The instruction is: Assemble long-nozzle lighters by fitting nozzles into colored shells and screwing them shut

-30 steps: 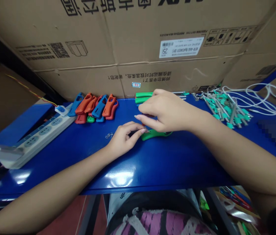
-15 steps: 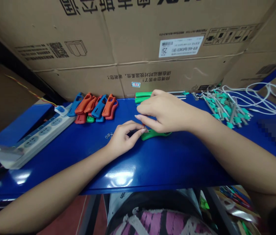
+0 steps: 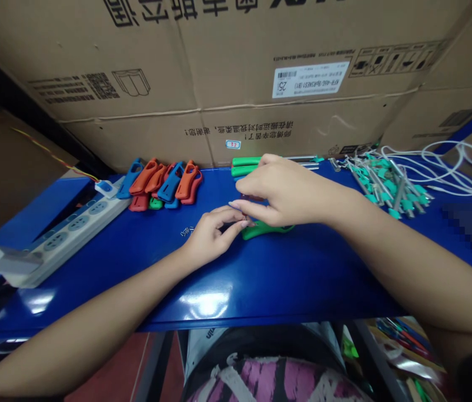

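Observation:
A green plastic lighter handle (image 3: 266, 229) lies on the blue table under my hands. My left hand (image 3: 214, 231) rests at the handle's left end. Its thumb and forefinger are pinched together there, on something too small to name. My right hand (image 3: 280, 190) is bent over the handle from above, fingers curled and closed. Whatever its fingertips hold is hidden; only a small dark bit shows between the two hands. Left of my left hand lie several tiny metal pins (image 3: 186, 231).
Orange, blue and red lighter handles (image 3: 164, 181) are piled at the back left, near a white power strip (image 3: 72, 229). Behind my right hand lie green-handled lighters (image 3: 246, 162). Metal tubes with green ends (image 3: 386, 187) and a white cable (image 3: 462, 162) are at right. A cardboard box (image 3: 219, 67) stands behind.
My right hand's fingertips have shifted slightly at the handle's left end, and a small red bit seen between the hands no longer shows clearly. My left hand keeps its place.

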The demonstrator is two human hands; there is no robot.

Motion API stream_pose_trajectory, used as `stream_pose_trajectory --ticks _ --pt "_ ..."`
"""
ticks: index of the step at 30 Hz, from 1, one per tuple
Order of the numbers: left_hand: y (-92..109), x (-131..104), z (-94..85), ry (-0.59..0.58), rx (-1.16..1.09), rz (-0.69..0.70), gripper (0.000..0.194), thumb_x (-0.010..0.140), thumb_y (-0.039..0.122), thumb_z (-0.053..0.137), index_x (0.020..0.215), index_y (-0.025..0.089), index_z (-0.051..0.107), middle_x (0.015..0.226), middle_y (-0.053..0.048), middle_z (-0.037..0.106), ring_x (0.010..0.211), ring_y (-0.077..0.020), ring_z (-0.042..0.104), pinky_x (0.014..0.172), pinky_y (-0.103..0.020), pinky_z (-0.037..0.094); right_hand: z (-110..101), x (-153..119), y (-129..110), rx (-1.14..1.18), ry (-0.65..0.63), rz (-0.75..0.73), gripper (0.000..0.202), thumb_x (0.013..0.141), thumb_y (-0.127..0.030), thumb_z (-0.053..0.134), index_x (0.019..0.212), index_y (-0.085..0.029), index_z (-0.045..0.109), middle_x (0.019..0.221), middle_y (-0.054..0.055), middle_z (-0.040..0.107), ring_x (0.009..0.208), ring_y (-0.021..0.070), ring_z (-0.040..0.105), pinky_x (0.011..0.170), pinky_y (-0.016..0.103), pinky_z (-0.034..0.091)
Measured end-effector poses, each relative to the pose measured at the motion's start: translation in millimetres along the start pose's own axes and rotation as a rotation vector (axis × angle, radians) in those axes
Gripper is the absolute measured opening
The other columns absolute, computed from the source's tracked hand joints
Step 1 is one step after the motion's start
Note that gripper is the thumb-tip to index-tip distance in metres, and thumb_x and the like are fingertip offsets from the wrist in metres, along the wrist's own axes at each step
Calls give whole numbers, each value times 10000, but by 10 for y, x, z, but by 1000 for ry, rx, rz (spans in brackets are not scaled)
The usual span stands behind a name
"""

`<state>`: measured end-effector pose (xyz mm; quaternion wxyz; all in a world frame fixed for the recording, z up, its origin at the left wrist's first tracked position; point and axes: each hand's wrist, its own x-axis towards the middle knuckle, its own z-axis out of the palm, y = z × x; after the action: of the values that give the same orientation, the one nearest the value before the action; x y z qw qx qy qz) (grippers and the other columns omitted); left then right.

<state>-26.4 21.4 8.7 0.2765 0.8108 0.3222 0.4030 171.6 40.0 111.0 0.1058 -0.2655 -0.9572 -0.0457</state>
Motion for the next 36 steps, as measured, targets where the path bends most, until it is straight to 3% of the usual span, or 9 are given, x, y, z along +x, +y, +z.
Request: stream_pose_trajectory --ticks 5,8,11,15,18,22,28,32,36 --pt "1 4 0 -45 -30 28 175 969 229 575 944 177 740 971 -69 767 931 -195 713 880 -315 552 -30 -24 11 -45 56 34 436 1010 -467 414 780 -165 629 694 39 610 646 168 467 729 336 258" --pt "-5 12 0 -43 2 61 185 975 223 565 933 178 740 922 -58 769 887 -184 710 857 -303 554 -61 -44 27 11 44 -68 327 1006 -396 432 892 -159 627 840 55 654 715 170 508 744 328 264" --pt "-19 8 11 -45 24 72 189 980 230 563 940 175 740 918 -59 772 875 -178 715 843 -295 559 -47 -27 31 -8 -14 -79 337 1023 -329 394 849 -158 627 791 48 647 705 171 514 759 337 269" --pt "-41 -11 42 -28 -21 -5 171 923 304 672 1022 168 705 987 -71 779 917 -199 736 882 -316 577 15 25 0 -151 -31 17 471 1060 -373 307 824 -149 647 700 63 634 674 192 517 743 356 251" --pt "-47 -17 49 -8 -81 -72 164 931 325 659 965 166 674 927 -57 772 851 -183 737 800 -281 587 19 26 -32 -186 -2 42 461 1063 -388 281 913 -142 640 745 80 649 676 200 516 719 355 236" --pt "-38 -14 20 -52 -69 -66 155 963 306 605 933 164 658 904 -48 758 803 -166 710 705 -246 551 -12 -7 -27 -91 20 -38 302 1021 -294 342 966 -148 601 867 81 658 685 184 494 729 346 253" --pt "-60 -5 -42 -110 53 14 186 1001 272 521 971 173 675 918 -43 754 791 -159 692 717 -250 522 66 -5 55 71 69 -120 288 1031 -318 368 957 -156 595 894 70 663 754 184 525 792 341 294" --pt "-72 2 -78 -118 94 43 168 997 250 515 962 178 663 842 -19 738 748 -141 679 707 -237 513 115 -20 63 223 127 -140 149 954 -206 460 1025 -157 582 981 70 673 793 172 539 813 330 317" --pt "-49 11 -91 -74 74 46 139 958 267 588 924 171 682 856 -30 754 753 -146 699 708 -239 531 114 -21 64 265 112 -130 108 915 -161 484 959 -163 582 923 46 665 755 159 524 824 325 331"
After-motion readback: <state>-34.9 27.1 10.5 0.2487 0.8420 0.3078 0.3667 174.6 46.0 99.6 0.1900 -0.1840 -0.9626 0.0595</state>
